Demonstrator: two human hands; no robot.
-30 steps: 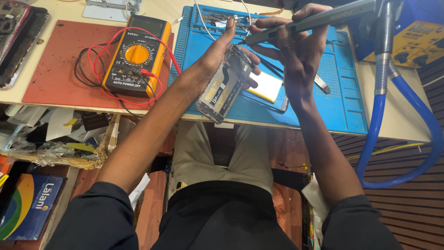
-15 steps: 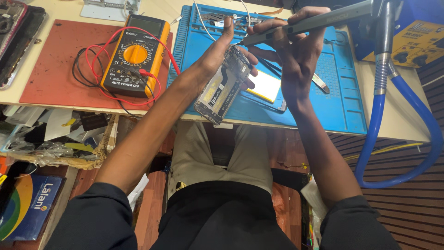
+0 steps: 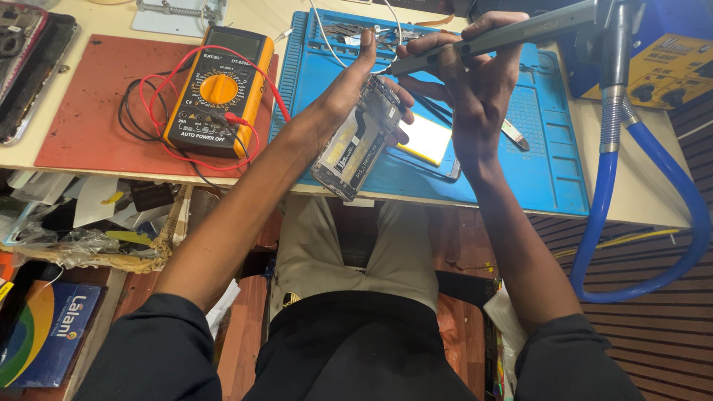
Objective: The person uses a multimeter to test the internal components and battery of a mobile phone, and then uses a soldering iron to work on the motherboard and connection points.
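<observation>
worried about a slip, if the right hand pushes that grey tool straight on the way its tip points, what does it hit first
Most likely the opened phone in the left hand: the grey tool in the right hand aims its tip at the phone's top end, though depth is unclear.

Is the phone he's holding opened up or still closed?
Opened: the phone in the left hand shows bare internal parts, no back cover.

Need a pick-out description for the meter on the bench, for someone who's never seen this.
Start at the flat red rubber mat on the left of the pale workbench, beside the blue ridged work mat. On it lies the orange and black handheld multimeter. It alone has a round orange dial, with red and black leads looped around it.
</observation>
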